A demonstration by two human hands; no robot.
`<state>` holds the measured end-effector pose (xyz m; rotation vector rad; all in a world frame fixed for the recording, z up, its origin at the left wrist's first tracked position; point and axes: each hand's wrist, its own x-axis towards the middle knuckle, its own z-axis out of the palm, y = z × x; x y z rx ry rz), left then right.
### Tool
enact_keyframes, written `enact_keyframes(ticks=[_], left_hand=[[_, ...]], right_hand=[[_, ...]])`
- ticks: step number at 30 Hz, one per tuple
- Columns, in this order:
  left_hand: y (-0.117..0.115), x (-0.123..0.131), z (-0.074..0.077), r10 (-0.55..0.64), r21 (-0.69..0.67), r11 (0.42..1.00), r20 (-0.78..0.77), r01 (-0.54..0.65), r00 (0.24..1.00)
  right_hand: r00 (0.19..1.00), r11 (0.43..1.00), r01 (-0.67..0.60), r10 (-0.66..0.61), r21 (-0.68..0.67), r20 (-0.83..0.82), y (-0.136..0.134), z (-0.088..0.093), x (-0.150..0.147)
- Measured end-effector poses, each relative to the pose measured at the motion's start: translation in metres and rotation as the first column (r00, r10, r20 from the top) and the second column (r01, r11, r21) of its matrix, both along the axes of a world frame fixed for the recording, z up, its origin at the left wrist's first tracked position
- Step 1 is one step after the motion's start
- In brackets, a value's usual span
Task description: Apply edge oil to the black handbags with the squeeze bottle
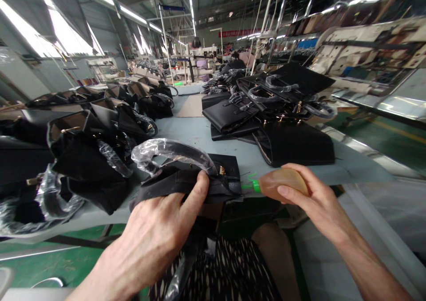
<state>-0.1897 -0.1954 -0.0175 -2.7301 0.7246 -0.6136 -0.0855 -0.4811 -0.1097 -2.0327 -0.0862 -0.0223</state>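
Note:
A black handbag lies at the table's near edge, its handle wrapped in clear plastic. My left hand grips the bag, thumb on top near the handle's base and the other fingers hidden behind the material. In my right hand is a glue bottle, amber and squeezable, lying on its side. Its green nozzle points left at the bag's right end; whether the tip touches the bag I cannot tell.
Several black bags crowd the left side of the blue-grey table. More flat black bags are piled at the back right. A metal-edged bench stands to the right, with sewing machines farther back.

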Motion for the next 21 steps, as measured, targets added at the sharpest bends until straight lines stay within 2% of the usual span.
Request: enact_keyframes(ticks=[5,9,21], left_hand=[[-0.0007,-0.0004,0.0018,-0.018,-0.007,1.000,0.020,0.019,1.000],[0.0002,-0.0016,-0.0006,-0.014,-0.005,1.000,0.023,0.014,1.000],[-0.0016,-0.0006,0.0016,-0.011,0.007,1.000,0.024,0.011,1.000]], right_hand=[[0.999,0.992,0.013,-0.007,0.125,-0.053,0.0030,0.0032,-0.0005],[0.999,0.987,-0.010,0.017,0.157,-0.045,0.0069,0.0017,-0.0004],[0.999,0.997,-0.033,0.034,0.075,-0.014,0.0029,0.0020,-0.0032]])
